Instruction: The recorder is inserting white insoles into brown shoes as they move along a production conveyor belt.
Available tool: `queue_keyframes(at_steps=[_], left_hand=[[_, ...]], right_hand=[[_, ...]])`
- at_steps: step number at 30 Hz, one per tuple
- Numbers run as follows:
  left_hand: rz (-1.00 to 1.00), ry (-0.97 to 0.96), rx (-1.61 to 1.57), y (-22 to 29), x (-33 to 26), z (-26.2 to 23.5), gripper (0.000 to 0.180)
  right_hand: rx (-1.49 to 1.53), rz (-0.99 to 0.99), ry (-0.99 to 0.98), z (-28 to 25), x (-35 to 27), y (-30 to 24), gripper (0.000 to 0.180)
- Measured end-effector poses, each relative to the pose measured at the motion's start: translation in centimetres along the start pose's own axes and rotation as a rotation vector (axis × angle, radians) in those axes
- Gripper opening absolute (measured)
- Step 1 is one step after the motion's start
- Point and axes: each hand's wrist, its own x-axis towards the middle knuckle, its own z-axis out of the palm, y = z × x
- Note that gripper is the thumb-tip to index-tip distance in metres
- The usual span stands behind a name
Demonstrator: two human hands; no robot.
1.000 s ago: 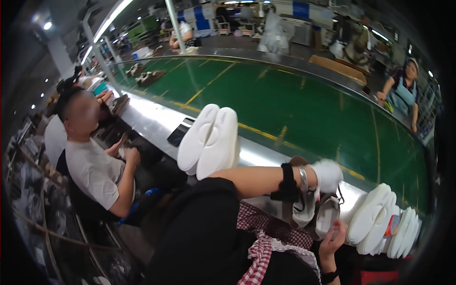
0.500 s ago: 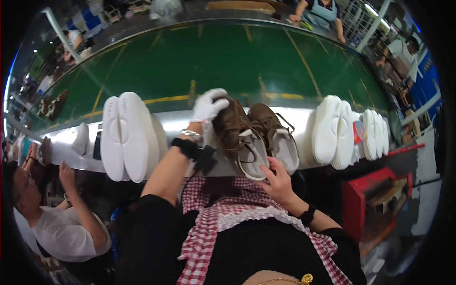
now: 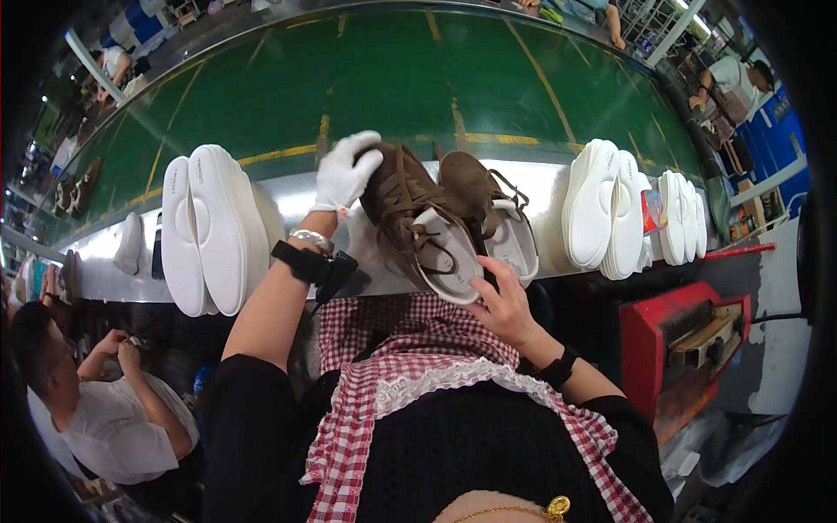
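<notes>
A brown lace-up shoe [image 3: 404, 186] with a pale insole rests on the metal ledge in front of me, its toe pointing away. Around the side of its toe curl the fingers of my left hand [image 3: 346, 174], in a white glove. My bare right hand [image 3: 506, 305] grips the heel end, with fingertips at the edge of the insole [image 3: 449, 266]. Against its right side lies a second brown shoe [image 3: 471, 190], its laces loose. The underside of the gripped shoe is hidden.
Stacked white insoles stand to the left [image 3: 209, 231] and right [image 3: 602, 209], with a further stack [image 3: 680, 218] beyond a small colourful packet [image 3: 652, 212]. Past the metal ledge [image 3: 305, 196] runs a green conveyor belt [image 3: 384, 78]. A red machine [image 3: 649, 349] sits low right; a co-worker [image 3: 113, 401] sits left.
My viewpoint has shifted, so the ledge and shoes appear higher and further left. Both hands keep their hold on the same shoe. The co-worker's hands at left have come together.
</notes>
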Motion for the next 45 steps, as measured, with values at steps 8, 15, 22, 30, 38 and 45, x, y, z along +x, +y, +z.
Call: queue_keyframes(at_steps=[8, 15, 22, 30, 38, 45], left_hand=[[0.801, -0.826, 0.495, 5.3, -4.9, 5.4, 0.014], [0.454, -1.388, 0.976, 7.1, -3.0, 8.5, 0.025], [0.463, -1.276, 0.869, 5.5, -4.1, 8.7, 0.021], [0.22, -1.528, 0.415, -2.8, -8.9, 10.9, 0.038], [0.356, -1.215, 0.24, -9.0, -11.7, 13.8, 0.028], [0.42, -1.322, 0.407, 0.1, -7.3, 10.9, 0.027]], right_hand=[[0.028, -0.027, -0.021, 0.0, 1.0, -0.2, 0.043], [0.073, 0.077, 0.099, 1.0, 0.9, -0.1, 0.037], [0.304, 0.113, 0.285, 4.5, 1.1, -0.7, 0.036], [0.307, 0.073, 0.337, 5.7, 1.1, 0.3, 0.046], [0.264, 0.023, 0.266, 5.7, 1.3, 0.6, 0.045], [0.17, 0.014, 0.114, 2.2, 3.3, -0.3, 0.05]])
